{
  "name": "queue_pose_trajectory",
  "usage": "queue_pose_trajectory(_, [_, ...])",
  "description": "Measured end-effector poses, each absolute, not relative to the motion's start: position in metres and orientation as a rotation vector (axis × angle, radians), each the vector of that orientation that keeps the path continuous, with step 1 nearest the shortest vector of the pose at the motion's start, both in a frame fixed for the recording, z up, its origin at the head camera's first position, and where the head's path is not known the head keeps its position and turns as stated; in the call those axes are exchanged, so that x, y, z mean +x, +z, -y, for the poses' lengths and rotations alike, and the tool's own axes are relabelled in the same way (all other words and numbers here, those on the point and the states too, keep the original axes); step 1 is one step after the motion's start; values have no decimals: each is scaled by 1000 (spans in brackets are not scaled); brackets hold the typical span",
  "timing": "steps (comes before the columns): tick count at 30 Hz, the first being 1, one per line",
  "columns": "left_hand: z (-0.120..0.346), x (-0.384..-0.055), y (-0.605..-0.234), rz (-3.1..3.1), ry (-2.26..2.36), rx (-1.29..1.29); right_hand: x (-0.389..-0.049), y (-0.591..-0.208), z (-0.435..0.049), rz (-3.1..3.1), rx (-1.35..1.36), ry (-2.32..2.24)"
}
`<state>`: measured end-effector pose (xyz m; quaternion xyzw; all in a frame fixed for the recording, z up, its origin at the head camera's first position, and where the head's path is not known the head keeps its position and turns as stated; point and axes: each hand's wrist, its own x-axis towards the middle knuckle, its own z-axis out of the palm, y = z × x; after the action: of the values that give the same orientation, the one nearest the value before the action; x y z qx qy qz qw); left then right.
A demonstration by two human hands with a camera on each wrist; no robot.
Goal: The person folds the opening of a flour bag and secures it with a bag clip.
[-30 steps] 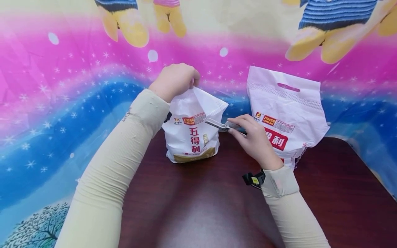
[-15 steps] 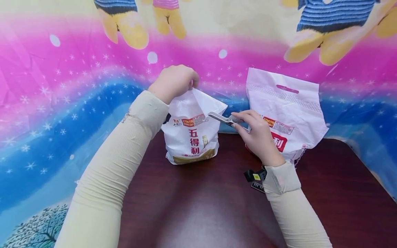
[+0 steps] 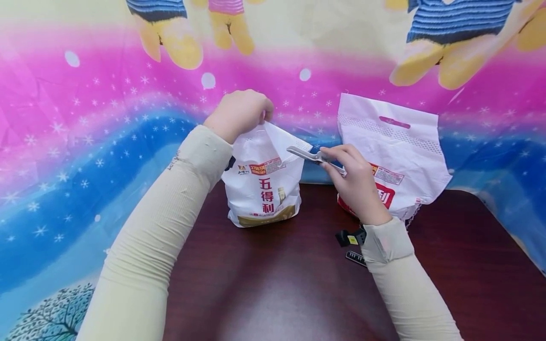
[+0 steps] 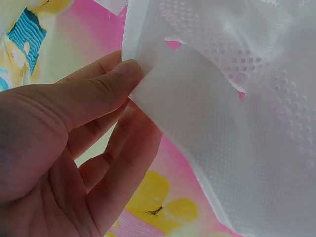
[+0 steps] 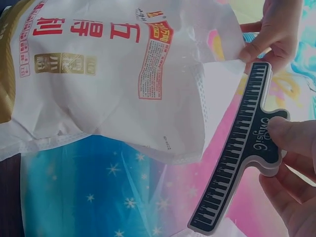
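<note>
A white flour bag [image 3: 245, 196] with red lettering stands upright on the table, its top folded over at one corner. My left hand [image 3: 242, 112] pinches the bag's top edge between thumb and fingers; in the left wrist view the white material [image 4: 192, 113] shows a cut-out handle slot and dotted embossing. My right hand [image 3: 356, 182] pinches the wings of a clip [image 5: 232, 148] printed with black and white piano keys. The clip's long jaw overlaps the bag's folded corner in the head view. In the right wrist view it lies beside the bag's top edge.
A second white bag [image 3: 394, 137] with a handle slot stands at the back right, partly behind my right hand. Another piano-key clip [image 3: 355, 257] lies on the dark wooden table [image 3: 273, 274] under my right wrist. A printed curtain [image 3: 141, 94] hangs behind.
My right hand has lifted the clip slightly up and to the right, along the bag's folded corner. The clip on the table has come into view. My left hand keeps its pinch.
</note>
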<state>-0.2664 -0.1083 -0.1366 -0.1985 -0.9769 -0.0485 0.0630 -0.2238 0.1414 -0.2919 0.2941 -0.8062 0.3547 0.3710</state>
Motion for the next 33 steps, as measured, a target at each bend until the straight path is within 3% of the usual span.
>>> queue_pose_trajectory(33, [109, -264, -135, 2950, -171, -602, -241, -282, -139, 1925, 755, 915])
